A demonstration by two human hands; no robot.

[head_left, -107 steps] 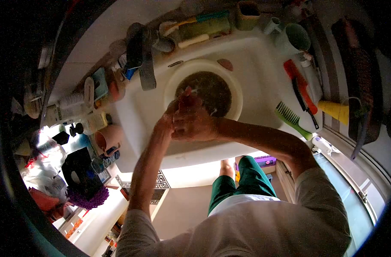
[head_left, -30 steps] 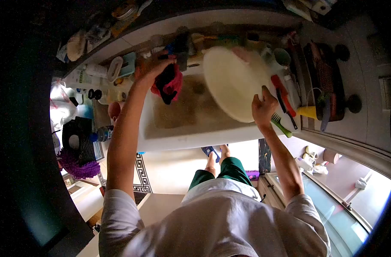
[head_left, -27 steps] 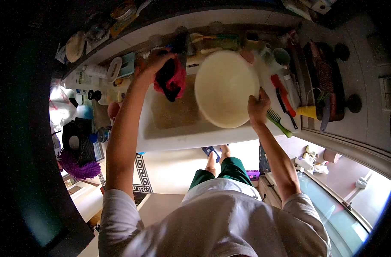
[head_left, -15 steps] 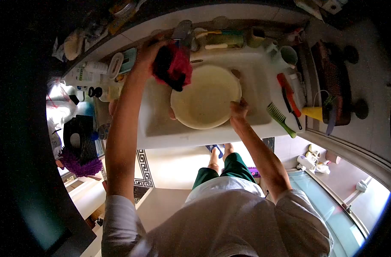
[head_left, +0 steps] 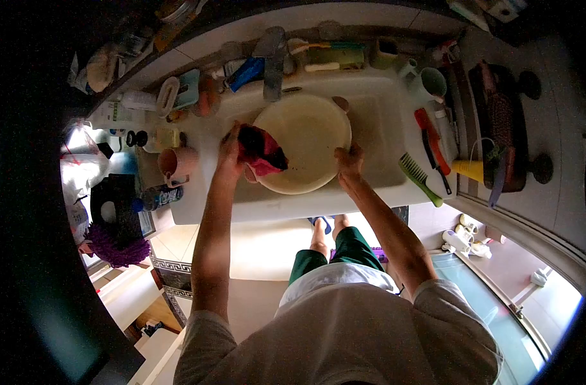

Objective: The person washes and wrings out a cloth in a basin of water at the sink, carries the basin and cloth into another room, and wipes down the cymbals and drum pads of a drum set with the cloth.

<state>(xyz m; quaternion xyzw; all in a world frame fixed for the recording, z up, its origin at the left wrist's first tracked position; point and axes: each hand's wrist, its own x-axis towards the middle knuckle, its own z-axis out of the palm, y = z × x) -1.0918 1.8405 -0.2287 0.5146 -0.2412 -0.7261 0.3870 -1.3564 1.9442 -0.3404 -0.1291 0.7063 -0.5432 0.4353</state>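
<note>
A pale cream basin sits in the white sink. At the basin's right edge, my right hand is closed on the rim. My left hand grips a bunched red and black cloth at the left side of the basin; part of the cloth hangs over the inside. The cloth hides some of that rim and most of my left fingers. Small dark specks lie in the basin near the cloth. The grey faucet stands behind the basin.
On the right ledge lie a green comb, a red and black comb and a pale mug. A pink mug and several bottles line the left side. A blue tube rests near the faucet.
My left hand has come down from beside the faucet to the basin's left side with the cloth. The basin has shifted slightly left, my right hand still on its rim.
</note>
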